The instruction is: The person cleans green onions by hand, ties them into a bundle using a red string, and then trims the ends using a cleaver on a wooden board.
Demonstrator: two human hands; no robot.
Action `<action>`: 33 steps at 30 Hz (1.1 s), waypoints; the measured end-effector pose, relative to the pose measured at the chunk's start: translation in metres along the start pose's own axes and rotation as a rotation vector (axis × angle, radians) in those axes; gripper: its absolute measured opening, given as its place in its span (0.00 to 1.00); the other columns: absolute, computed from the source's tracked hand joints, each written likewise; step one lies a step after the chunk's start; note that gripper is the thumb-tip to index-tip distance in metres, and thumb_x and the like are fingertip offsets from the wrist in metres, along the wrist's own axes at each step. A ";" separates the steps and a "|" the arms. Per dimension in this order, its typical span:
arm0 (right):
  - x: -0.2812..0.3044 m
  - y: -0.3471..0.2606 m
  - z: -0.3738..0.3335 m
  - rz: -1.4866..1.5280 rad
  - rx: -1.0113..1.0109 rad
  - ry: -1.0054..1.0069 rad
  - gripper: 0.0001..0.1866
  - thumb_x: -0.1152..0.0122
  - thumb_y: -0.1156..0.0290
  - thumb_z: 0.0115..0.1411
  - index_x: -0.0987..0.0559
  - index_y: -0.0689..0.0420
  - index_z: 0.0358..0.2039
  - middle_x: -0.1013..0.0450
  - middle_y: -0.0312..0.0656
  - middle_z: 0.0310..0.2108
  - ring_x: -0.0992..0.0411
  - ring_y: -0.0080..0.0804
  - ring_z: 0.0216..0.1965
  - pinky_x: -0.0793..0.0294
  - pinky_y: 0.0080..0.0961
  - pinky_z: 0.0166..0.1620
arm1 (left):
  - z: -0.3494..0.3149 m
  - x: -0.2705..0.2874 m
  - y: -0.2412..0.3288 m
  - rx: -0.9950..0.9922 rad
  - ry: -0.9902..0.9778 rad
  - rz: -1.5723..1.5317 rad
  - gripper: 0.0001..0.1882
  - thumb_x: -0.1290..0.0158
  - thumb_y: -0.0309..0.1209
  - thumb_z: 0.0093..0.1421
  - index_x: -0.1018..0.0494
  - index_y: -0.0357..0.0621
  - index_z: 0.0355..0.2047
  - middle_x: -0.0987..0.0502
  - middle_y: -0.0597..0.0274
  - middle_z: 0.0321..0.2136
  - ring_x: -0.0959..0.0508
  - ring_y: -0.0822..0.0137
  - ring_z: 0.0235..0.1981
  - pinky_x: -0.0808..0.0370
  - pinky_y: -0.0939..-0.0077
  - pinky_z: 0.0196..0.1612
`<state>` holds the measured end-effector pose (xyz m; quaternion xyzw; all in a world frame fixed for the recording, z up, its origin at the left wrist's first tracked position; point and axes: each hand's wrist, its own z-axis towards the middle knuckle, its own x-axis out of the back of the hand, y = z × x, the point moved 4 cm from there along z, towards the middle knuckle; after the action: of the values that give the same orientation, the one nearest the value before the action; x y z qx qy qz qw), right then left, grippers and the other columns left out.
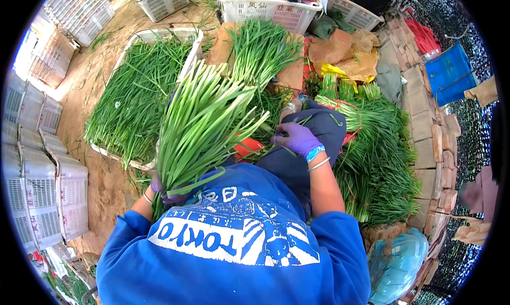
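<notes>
My left hand point(170, 196), in a purple glove, is closed round the lower part of a large bunch of garlic chives point(199, 127). The pale stem ends of the bunch point up and away, and the green leaves run down past my wrist. My right hand point(295, 138), gloved in purple too, is over my dark trouser leg near the knee. Its fingers are apart and slightly bent, with nothing seen in them. Another loose pile of chives point(263, 47) lies ahead on cardboard, stems toward me. To the right are stacked chive bundles point(377, 156), some bound with red ties.
A white crate point(199, 39) heaped with chives stands at the left front. More crates are stacked along the left point(71, 193), and a white crate of mixed items point(265, 13) is at the back. Brown paper point(345, 50) and a brick edging point(422, 145) lie right.
</notes>
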<state>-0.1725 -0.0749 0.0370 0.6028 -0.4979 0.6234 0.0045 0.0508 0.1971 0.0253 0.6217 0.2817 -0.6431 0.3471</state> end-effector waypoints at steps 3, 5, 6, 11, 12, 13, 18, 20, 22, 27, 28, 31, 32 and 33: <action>0.025 -0.032 0.005 0.514 -0.025 0.129 0.25 0.44 0.53 0.50 0.27 0.59 0.42 0.27 0.48 0.34 0.29 0.36 0.40 0.33 0.29 0.44 | -0.003 0.001 0.000 -0.012 -0.005 0.011 0.35 0.42 0.25 0.34 0.39 0.30 0.46 0.30 0.48 0.27 0.29 0.70 0.17 0.30 0.79 0.16; 0.033 -0.056 0.004 0.881 -0.026 0.237 0.25 0.44 0.53 0.50 0.25 0.62 0.39 0.27 0.47 0.33 0.29 0.34 0.38 0.33 0.27 0.43 | -0.002 0.002 0.001 -0.018 -0.005 0.005 0.35 0.42 0.25 0.34 0.40 0.30 0.46 0.30 0.48 0.28 0.29 0.70 0.17 0.30 0.79 0.16; 0.033 -0.072 0.006 0.768 0.049 0.237 0.24 0.43 0.54 0.51 0.25 0.63 0.38 0.27 0.46 0.31 0.29 0.31 0.35 0.33 0.25 0.41 | -0.002 0.002 0.003 -0.019 0.001 0.004 0.35 0.42 0.25 0.34 0.40 0.30 0.46 0.30 0.48 0.28 0.29 0.70 0.17 0.30 0.79 0.16; -0.001 -0.071 0.028 0.843 -0.032 0.006 0.15 0.39 0.64 0.47 0.23 0.64 0.31 0.27 0.40 0.23 0.34 0.24 0.26 0.35 0.23 0.32 | 0.006 0.004 0.008 -0.006 -0.022 0.013 0.35 0.41 0.25 0.34 0.40 0.30 0.46 0.29 0.48 0.28 0.29 0.69 0.17 0.30 0.79 0.16; 0.000 -0.073 0.025 0.888 -0.021 0.031 0.15 0.39 0.65 0.48 0.23 0.64 0.31 0.27 0.40 0.24 0.33 0.24 0.26 0.35 0.23 0.32 | 0.004 0.005 0.007 -0.008 -0.027 0.016 0.35 0.41 0.24 0.34 0.40 0.30 0.46 0.29 0.48 0.28 0.29 0.69 0.17 0.30 0.79 0.16; 0.003 -0.074 0.023 0.933 -0.011 0.056 0.14 0.40 0.66 0.48 0.23 0.64 0.31 0.26 0.41 0.25 0.32 0.24 0.26 0.34 0.23 0.32 | 0.004 0.006 0.008 -0.009 -0.031 0.022 0.35 0.41 0.24 0.34 0.40 0.30 0.46 0.29 0.48 0.28 0.29 0.69 0.17 0.30 0.79 0.16; 0.046 -0.074 0.020 0.479 0.118 0.011 0.10 0.46 0.67 0.50 0.20 0.58 0.24 0.25 0.42 0.25 0.28 0.30 0.28 0.31 0.23 0.35 | 0.005 0.005 0.011 -0.025 -0.040 0.041 0.36 0.41 0.24 0.34 0.40 0.30 0.47 0.29 0.48 0.28 0.28 0.69 0.18 0.30 0.79 0.16; 0.072 -0.045 0.022 0.659 0.243 0.303 0.09 0.50 0.73 0.49 0.21 0.61 0.26 0.25 0.41 0.29 0.28 0.30 0.36 0.33 0.21 0.44 | 0.008 0.006 0.012 -0.026 -0.049 0.047 0.36 0.41 0.24 0.34 0.40 0.30 0.47 0.29 0.48 0.28 0.28 0.69 0.18 0.30 0.79 0.16; 0.103 -0.036 0.009 0.718 0.208 0.540 0.11 0.50 0.71 0.52 0.23 0.64 0.30 0.25 0.42 0.31 0.29 0.30 0.37 0.34 0.22 0.45 | 0.006 0.006 0.011 -0.032 -0.051 0.052 0.36 0.41 0.24 0.34 0.40 0.30 0.47 0.29 0.48 0.28 0.28 0.69 0.18 0.30 0.79 0.16; 0.051 -0.031 -0.004 0.784 0.106 -0.004 0.22 0.46 0.69 0.52 0.34 0.65 0.47 0.30 0.41 0.41 0.33 0.27 0.42 0.36 0.23 0.48 | 0.014 0.007 0.019 -0.056 -0.064 0.061 0.36 0.41 0.24 0.34 0.41 0.30 0.47 0.29 0.47 0.29 0.28 0.68 0.18 0.30 0.79 0.16; 0.027 -0.026 -0.002 0.803 0.138 -0.180 0.27 0.44 0.70 0.51 0.37 0.65 0.51 0.32 0.41 0.43 0.33 0.26 0.43 0.36 0.22 0.47 | 0.019 0.004 0.023 -0.061 -0.071 0.072 0.36 0.41 0.24 0.34 0.41 0.30 0.47 0.29 0.47 0.29 0.28 0.68 0.18 0.30 0.79 0.16; -0.007 -0.064 -0.013 1.066 0.085 -0.456 0.16 0.48 0.67 0.53 0.32 0.65 0.37 0.30 0.43 0.31 0.31 0.29 0.32 0.32 0.22 0.35 | 0.028 0.011 0.035 -0.074 -0.104 0.109 0.37 0.41 0.24 0.35 0.41 0.30 0.48 0.29 0.47 0.29 0.28 0.68 0.18 0.30 0.79 0.16; -0.008 -0.082 -0.018 1.003 0.122 -0.501 0.13 0.50 0.65 0.54 0.29 0.64 0.27 0.29 0.42 0.23 0.31 0.27 0.24 0.33 0.20 0.29 | 0.028 0.009 0.034 -0.071 -0.118 0.165 0.37 0.41 0.24 0.35 0.41 0.30 0.48 0.29 0.47 0.29 0.28 0.68 0.18 0.30 0.79 0.16; -0.010 -0.103 -0.022 0.937 0.177 -0.552 0.19 0.51 0.63 0.56 0.26 0.64 0.16 0.29 0.42 0.16 0.31 0.26 0.17 0.33 0.18 0.22 | 0.024 0.004 0.032 -0.072 -0.115 0.230 0.37 0.41 0.24 0.35 0.41 0.30 0.48 0.29 0.47 0.29 0.28 0.68 0.18 0.30 0.79 0.16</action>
<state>-0.1237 -0.0028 0.0979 0.4557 -0.6415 0.4170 -0.4548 0.0616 0.1587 0.0249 0.5992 0.2110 -0.6231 0.4563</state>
